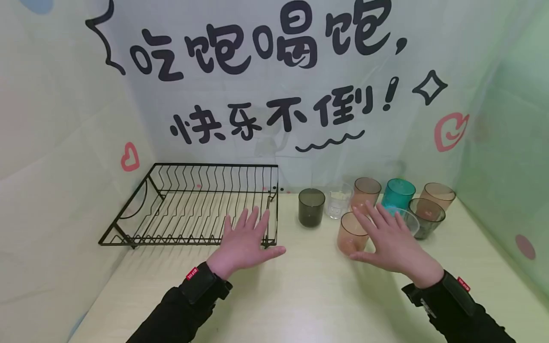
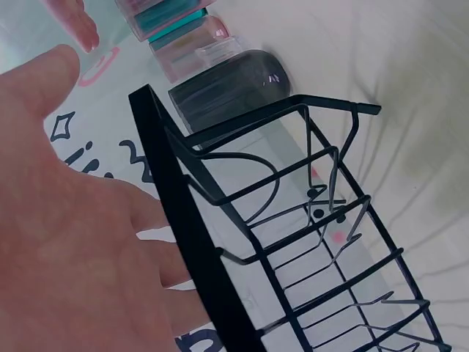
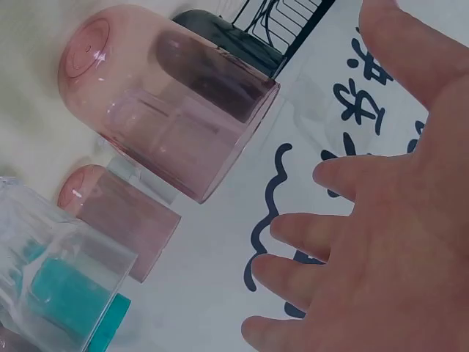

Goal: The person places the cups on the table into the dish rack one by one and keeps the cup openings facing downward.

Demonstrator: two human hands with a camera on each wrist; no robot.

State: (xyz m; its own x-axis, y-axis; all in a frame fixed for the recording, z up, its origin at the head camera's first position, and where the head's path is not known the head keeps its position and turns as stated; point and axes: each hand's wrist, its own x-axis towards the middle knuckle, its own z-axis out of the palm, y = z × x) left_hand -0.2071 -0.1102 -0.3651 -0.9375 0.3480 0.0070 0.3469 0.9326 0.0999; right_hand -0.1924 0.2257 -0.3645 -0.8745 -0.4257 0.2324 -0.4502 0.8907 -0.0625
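Note:
My left hand (image 1: 243, 245) is spread with fingers straight, in front of the near right part of a black wire dish rack (image 1: 188, 245). In the left wrist view the rack's dark front bar (image 2: 194, 242) passes close by the fingers. My right hand (image 1: 396, 245), also spread, hovers over the near side of a group of cups, its thumb by a pink cup (image 1: 350, 236). Behind its fingers are a clear cup (image 1: 412, 224) and a teal cup (image 1: 399, 190). A dark grey cup (image 1: 311, 207) stands between the rack and the group. Both hands hold nothing.
Beside the dark cup is a clear cup (image 1: 339, 202), then a pink cup (image 1: 366, 190). At the right end stand a brownish-grey cup (image 1: 426, 219) and a peach cup (image 1: 443, 191). A white cloth backdrop (image 1: 257, 105) with black lettering closes off the pale table (image 1: 300, 295) behind.

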